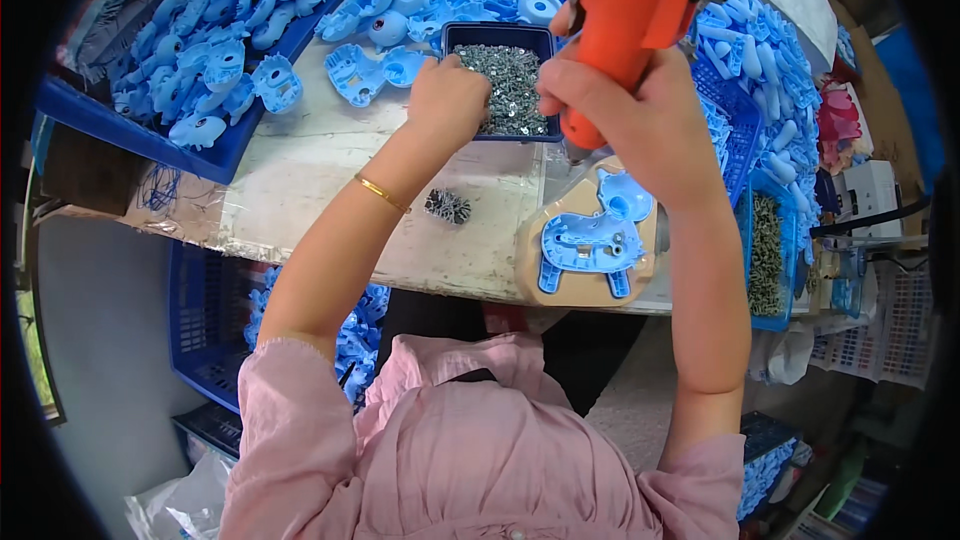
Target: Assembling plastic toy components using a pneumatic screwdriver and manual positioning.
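Observation:
My right hand (650, 125) is wrapped round an orange electric screwdriver (640, 10), whose tip points down near the far edge of a tan fixture block (528, 275). In that block lies a light-blue animal-shaped plastic shell half (580, 242), hollow side up. My left hand (450, 100) is at the left side of a dark-blue tray (500, 33) of small metal parts (512, 80). Its fingers are curled together and partly hidden; what they hold, if anything, I cannot make out. A small dark pile of what look like screws (447, 206) lies on the table.
Heaps of blue plastic parts (210, 70) fill a large blue tray at left and cover the table's back. At right are a blue basket (742, 140), slim blue pieces (765, 60) and a bin of screws (765, 255). Another blue basket (200, 330) stands below the table.

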Tool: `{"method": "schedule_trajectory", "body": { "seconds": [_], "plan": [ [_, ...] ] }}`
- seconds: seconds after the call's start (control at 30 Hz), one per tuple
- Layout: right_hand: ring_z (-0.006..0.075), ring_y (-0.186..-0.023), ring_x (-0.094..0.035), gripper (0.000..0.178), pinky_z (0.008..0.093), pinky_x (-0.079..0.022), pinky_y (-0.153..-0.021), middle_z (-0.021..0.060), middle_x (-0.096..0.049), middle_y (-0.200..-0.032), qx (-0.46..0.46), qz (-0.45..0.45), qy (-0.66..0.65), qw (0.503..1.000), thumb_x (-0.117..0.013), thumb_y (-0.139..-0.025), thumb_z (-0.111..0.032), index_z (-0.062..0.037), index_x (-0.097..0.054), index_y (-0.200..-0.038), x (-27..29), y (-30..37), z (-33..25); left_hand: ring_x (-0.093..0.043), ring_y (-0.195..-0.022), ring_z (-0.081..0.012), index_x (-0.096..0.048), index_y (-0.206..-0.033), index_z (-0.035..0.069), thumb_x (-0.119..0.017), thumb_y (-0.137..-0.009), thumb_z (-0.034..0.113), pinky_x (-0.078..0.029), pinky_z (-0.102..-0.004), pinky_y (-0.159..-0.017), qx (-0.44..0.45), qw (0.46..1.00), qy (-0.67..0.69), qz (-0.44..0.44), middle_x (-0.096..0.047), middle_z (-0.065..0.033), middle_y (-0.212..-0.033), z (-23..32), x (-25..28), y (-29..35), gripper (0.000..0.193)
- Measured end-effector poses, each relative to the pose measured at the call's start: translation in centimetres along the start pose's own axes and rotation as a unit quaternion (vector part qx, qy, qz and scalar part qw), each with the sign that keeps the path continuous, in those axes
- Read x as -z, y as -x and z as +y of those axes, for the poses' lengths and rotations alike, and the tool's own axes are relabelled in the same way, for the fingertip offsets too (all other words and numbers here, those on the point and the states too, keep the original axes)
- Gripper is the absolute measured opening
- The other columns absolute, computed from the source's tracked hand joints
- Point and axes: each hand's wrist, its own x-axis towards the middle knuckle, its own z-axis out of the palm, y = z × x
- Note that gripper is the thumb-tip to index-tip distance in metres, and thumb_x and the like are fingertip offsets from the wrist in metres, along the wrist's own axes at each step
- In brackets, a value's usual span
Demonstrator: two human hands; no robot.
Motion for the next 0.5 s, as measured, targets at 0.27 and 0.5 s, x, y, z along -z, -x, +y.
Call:
{"method": "schedule_trajectory", "body": {
  "seconds": [0.27, 0.5],
  "plan": [
    [0.0083, -0.065, -0.062, 0.037, 0.0251, -0.049, -0.057, 0.0053, -0.069, -0.081, 0.017, -0.016, -0.008, 1.000, -0.076, -0.087, -0.019, -0.0012, -0.064, -0.117, 0.9, 0.0, 0.7, -0.062, -0.100, -0.0228, -0.073, -0.078, 0.015, -0.082, -0.074, 0.039, -0.045, -0.0397, -0.083, -0.037, 0.998, 0.045, 0.014, -0.071, -0.0017, -0.084, -0.2, 0.3, 0.8, 0.026],
    [0.0093, -0.068, -0.065, 0.036, 0.0251, -0.051, -0.061, 0.0054, -0.068, -0.080, 0.015, -0.021, -0.004, 1.000, -0.076, -0.086, -0.019, -0.0014, -0.064, -0.115, 2.1, 0.2, 0.8, -0.060, -0.095, -0.0224, -0.074, -0.083, 0.016, -0.076, -0.081, 0.030, -0.044, -0.0394, -0.079, -0.061, 0.997, 0.051, -0.018, -0.071, 0.0018, -0.087, -0.3, 1.0, 0.4, 0.015]
  ]
}}
